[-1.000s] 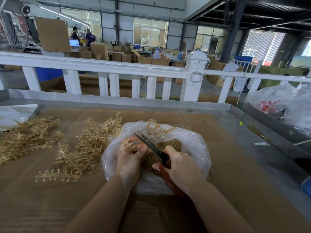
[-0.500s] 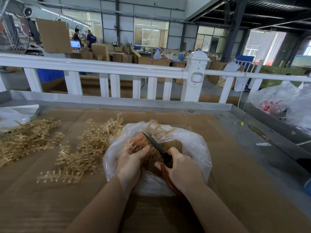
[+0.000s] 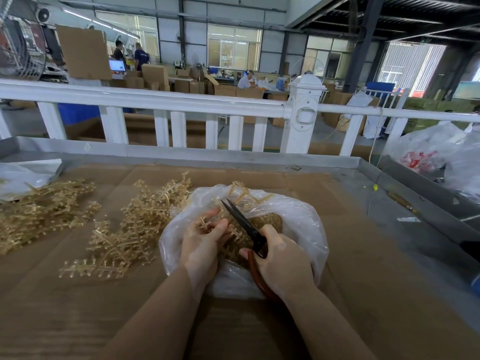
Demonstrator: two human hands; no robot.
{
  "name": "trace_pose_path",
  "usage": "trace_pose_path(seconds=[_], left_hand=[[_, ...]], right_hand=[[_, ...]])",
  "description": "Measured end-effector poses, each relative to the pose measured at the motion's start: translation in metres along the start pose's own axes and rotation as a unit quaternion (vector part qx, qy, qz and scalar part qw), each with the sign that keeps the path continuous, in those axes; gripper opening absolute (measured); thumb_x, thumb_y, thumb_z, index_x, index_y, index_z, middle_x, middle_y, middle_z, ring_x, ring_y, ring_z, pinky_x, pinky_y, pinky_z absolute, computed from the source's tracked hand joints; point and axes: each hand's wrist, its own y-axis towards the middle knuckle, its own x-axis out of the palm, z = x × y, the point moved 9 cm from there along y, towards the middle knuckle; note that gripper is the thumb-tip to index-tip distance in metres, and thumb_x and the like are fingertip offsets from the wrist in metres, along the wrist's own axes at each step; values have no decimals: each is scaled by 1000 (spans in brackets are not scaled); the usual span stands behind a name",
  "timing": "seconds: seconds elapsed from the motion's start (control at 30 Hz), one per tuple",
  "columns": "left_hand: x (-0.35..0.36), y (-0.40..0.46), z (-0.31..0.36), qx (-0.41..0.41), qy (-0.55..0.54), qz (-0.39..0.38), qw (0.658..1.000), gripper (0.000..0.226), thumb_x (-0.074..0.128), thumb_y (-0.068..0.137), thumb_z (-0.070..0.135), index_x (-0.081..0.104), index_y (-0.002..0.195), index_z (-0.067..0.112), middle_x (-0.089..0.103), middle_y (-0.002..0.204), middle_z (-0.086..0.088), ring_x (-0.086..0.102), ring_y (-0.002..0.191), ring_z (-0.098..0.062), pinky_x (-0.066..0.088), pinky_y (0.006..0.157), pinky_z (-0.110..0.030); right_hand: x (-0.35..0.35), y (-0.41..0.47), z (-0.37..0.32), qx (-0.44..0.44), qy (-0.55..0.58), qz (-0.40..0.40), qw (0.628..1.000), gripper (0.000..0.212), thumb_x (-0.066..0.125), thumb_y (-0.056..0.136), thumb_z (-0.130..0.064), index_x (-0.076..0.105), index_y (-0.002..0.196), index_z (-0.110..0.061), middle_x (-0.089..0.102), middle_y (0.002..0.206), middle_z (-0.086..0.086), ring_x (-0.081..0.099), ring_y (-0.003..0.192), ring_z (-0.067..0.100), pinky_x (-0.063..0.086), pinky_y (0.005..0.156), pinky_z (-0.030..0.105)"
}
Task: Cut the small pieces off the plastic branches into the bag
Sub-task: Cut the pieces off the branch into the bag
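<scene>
A clear plastic bag (image 3: 304, 224) lies open on the cardboard-covered table, with a heap of cut golden pieces (image 3: 267, 220) inside. Over its mouth my left hand (image 3: 205, 245) holds a golden plastic branch (image 3: 207, 226). My right hand (image 3: 281, 263) grips red-handled scissors (image 3: 242, 224), whose dark blades point up and left beside the branch. More golden branches (image 3: 130, 229) lie in a pile just left of the bag, and another pile (image 3: 39, 211) sits at the far left.
A white railing (image 3: 181, 105) runs behind the table's raised metal rim (image 3: 233, 157). Filled plastic bags (image 3: 436, 157) sit at the right. A flat clear bag (image 3: 23, 175) lies at the far left. People work among cardboard boxes in the background.
Both hands have stayed over the bag's mouth. The scissors' blades have shifted slightly right and up along the branch, and my left hand has adjusted its hold.
</scene>
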Motion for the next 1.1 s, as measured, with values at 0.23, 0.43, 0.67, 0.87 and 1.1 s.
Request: trace_pose_path(seconds=[0.23, 0.43, 0.67, 0.87, 1.1], left_hand=[[1, -1, 3, 10, -10, -4, 1000, 36, 55, 85, -15, 59, 102, 16, 67, 92, -8, 69, 85, -18, 58, 69, -27], [7, 1, 3, -6, -35, -44, 998, 36, 54, 89, -9, 58, 116, 15, 63, 101, -11, 66, 86, -18, 58, 71, -23], [-1, 3, 2, 27, -36, 1, 999, 29, 57, 84, -13, 58, 97, 13, 61, 79, -7, 67, 73, -16, 56, 73, -29], [0, 1, 6, 37, -30, -8, 999, 43, 56, 84, -14, 57, 113, 18, 63, 67, 4, 67, 67, -7, 55, 59, -19], [0, 0, 4, 5, -50, -13, 999, 40, 56, 84, -13, 58, 111, 15, 60, 73, -1, 66, 68, -12, 58, 64, -23]], right_hand=[[-2, -4, -2, -8, -4, 9, 1000, 42, 52, 85, -63, 50, 112, -30, 61, 95, -11, 56, 84, 4, 38, 69, 12], [-2, -3, -2, -9, -4, 13, 1000, 47, 53, 87, -59, 51, 121, -27, 62, 101, -8, 58, 90, 7, 42, 73, 14], [-4, -6, -2, -9, 5, 29, 1000, 45, 56, 86, -57, 52, 119, -26, 62, 97, -7, 58, 87, 9, 43, 71, 16], [-9, -9, -7, -29, 16, 51, 998, 40, 61, 83, -57, 57, 111, -27, 63, 91, -9, 58, 81, 6, 39, 67, 12], [-1, -5, -2, -7, -6, 16, 1000, 47, 54, 86, -61, 50, 121, -30, 62, 100, -10, 57, 87, 5, 42, 71, 12]])
